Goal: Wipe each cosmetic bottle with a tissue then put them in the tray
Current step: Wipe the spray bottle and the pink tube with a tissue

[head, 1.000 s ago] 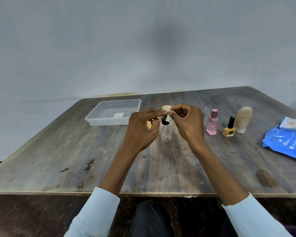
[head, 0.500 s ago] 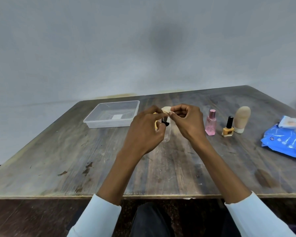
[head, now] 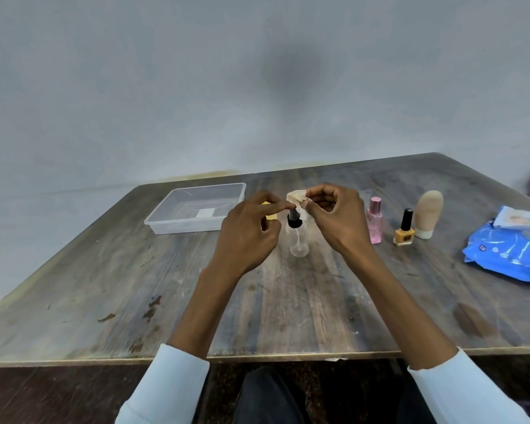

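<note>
Both raised | left hand [head: 248,232], right hand [head: 334,217] pinch tissue [head: 296,197]

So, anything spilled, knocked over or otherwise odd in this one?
Nothing stands out. The clear spray bottle, pink perfume bottle, yellow nail polish and beige tube all stand upright, and no spill shows on the worn wooden table.

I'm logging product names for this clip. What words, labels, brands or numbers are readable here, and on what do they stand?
No text can be read in full.
Blue wipes pack: a small white badge with marks, too blurred to read.
Pack's flap: a printed picture, no legible words.
Nail polish: a dark round emblem on the yellow glass, too small to read.
Tray: a white sticker on its floor, nothing legible.
Pink bottle, beige bottle, clear spray bottle: no visible print.
</note>
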